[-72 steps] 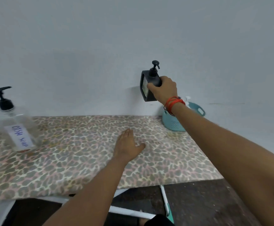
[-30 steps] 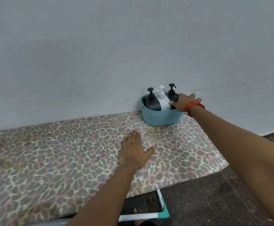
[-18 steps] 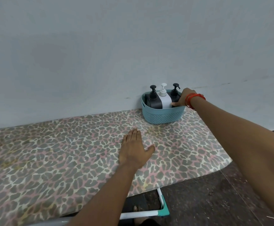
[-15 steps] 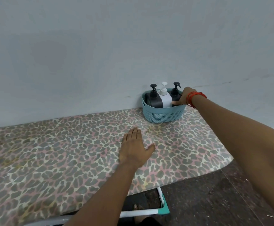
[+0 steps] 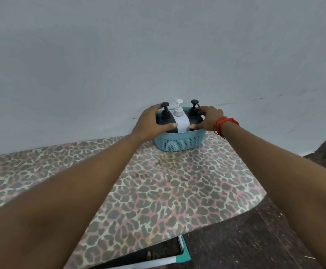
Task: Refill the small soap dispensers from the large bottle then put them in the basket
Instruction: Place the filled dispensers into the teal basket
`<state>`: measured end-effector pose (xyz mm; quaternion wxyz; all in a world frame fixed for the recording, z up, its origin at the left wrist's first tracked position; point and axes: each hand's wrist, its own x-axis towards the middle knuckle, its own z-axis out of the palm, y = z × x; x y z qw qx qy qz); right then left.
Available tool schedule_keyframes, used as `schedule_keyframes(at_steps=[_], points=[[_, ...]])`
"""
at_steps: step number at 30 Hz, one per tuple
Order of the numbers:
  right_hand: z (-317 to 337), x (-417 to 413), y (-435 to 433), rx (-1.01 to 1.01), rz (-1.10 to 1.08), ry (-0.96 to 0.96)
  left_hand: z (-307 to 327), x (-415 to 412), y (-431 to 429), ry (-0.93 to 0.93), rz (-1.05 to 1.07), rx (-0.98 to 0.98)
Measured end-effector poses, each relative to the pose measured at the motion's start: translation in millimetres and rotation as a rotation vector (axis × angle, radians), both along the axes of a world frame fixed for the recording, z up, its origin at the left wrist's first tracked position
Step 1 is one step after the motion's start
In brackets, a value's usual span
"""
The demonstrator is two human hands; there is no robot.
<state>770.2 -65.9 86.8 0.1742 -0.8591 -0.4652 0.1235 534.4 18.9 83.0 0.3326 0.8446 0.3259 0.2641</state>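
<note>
Teal perforated basket [image 5: 179, 141] at far edge of leopard-print table [image 5: 177, 191]; inside, upright in a row: left black dispenser [image 5: 166, 115], white dispenser [image 5: 181, 123], right black dispenser [image 5: 194, 114].

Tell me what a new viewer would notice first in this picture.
The left hand grips the left black bottle and the right hand the right black bottle, either side of a white bottle, all in a blue basket. It stands at the far edge of a leopard-print tablecloth.

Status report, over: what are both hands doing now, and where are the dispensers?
Left hand grips left black dispenser; right hand grips right black dispenser. White dispenser between them, all three in basket. Nothing in the way.
</note>
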Motion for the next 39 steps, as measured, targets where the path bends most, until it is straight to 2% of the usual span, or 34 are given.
schedule_keyframes(at_steps=[4,8,13,29,31,33,36,39], points=[[-3.4,2.9,-0.8,0.064,-0.020,0.102,1.8,31.2,33.0,0.245,-0.058,-0.083],[-6.2,11.5,3.8,0.091,-0.032,0.170,2.2,45.5,49.2,0.324,-0.134,-0.094],[-4.4,15.0,2.8,0.102,-0.022,0.203,-4.2,51.8,52.8,0.270,-0.098,-0.095],[11.5,6.7,-6.4,0.052,-0.043,0.250,-0.4,50.3,46.6,0.254,-0.100,-0.088],[13.8,-1.4,-14.8,0.161,-0.108,0.234,2.5,40.1,42.7,0.210,-0.087,-0.075],[16.9,-13.2,-25.2,0.351,-0.184,0.243,5.7,24.2,38.3,0.185,-0.058,-0.046],[20.7,-46.0,-42.7,0.589,-0.291,0.281,11.7,-12.0,26.4,0.169,0.069,0.020],[21.5,-93.5,-57.0,0.670,-0.355,0.329,22.3,-65.8,3.8,0.150,0.130,0.008]])
